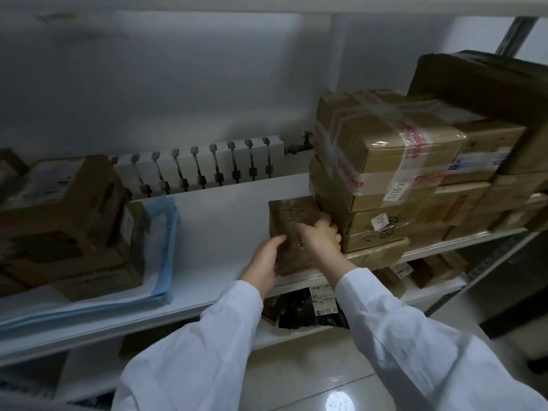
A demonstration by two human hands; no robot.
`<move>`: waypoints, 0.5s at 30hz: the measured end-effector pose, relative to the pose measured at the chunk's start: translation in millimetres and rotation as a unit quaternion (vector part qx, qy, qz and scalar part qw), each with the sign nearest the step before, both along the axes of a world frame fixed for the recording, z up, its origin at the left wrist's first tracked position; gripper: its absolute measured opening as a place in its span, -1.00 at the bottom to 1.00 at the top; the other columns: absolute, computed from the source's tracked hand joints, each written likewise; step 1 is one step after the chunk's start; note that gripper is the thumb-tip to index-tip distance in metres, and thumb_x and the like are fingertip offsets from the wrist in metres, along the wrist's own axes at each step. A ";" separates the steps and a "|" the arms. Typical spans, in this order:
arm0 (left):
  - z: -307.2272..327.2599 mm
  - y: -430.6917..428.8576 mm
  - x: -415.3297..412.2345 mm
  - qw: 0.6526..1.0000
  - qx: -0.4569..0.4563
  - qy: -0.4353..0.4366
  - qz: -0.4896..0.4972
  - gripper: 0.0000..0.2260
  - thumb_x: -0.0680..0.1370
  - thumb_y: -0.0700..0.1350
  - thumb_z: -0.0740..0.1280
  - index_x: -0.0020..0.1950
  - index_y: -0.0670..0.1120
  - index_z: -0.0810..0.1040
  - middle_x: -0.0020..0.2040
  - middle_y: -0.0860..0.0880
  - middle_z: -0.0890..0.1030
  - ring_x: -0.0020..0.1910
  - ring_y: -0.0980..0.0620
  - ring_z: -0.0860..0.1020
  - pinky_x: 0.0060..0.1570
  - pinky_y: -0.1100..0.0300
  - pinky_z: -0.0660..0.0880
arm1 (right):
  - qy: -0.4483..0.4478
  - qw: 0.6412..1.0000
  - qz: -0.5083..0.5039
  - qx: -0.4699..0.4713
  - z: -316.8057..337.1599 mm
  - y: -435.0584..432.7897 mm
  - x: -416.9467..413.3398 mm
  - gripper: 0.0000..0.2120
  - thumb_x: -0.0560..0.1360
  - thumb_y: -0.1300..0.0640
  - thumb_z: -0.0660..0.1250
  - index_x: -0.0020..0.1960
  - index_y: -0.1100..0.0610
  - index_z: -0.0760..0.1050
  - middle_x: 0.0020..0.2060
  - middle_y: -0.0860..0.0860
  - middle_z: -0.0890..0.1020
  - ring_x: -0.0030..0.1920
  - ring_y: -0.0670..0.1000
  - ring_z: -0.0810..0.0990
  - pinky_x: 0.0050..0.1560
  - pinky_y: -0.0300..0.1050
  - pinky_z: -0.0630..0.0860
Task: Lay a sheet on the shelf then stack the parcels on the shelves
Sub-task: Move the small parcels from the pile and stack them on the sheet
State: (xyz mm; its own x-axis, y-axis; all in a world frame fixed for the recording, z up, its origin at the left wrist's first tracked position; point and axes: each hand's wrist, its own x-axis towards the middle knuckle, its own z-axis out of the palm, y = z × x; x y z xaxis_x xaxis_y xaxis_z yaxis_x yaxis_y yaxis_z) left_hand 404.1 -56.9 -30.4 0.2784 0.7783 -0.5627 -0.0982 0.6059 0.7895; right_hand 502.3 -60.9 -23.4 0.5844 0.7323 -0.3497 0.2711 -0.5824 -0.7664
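White shelving [207, 229] carries stacked cartons [382, 161] at right. I hold a brown parcel [292, 226] beside them, left hand [264, 259] and right hand [321, 234] curled round it. Risk: nudging the stack, toppling cartons.

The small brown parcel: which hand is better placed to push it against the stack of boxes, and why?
Probably left: the left hand grips the open side of the parcel, opposite the stack of boxes; the right hand lies between them, blocking.
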 end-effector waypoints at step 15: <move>-4.1 15.7 -35.9 0.998 0.052 0.010 0.029 -0.58 0.63 0.03 0.15 0.48 0.04 0.20 0.44 -0.07 0.33 0.47 -0.14 0.20 0.40 -0.12 0.13 | 0.127 0.991 0.018 0.046 1.9 24.1 1.7 -0.69 0.48 0.08 0.31 0.18 0.18 0.47 0.04 0.14 0.60 0.04 0.16 0.59 0.16 0.11 0.54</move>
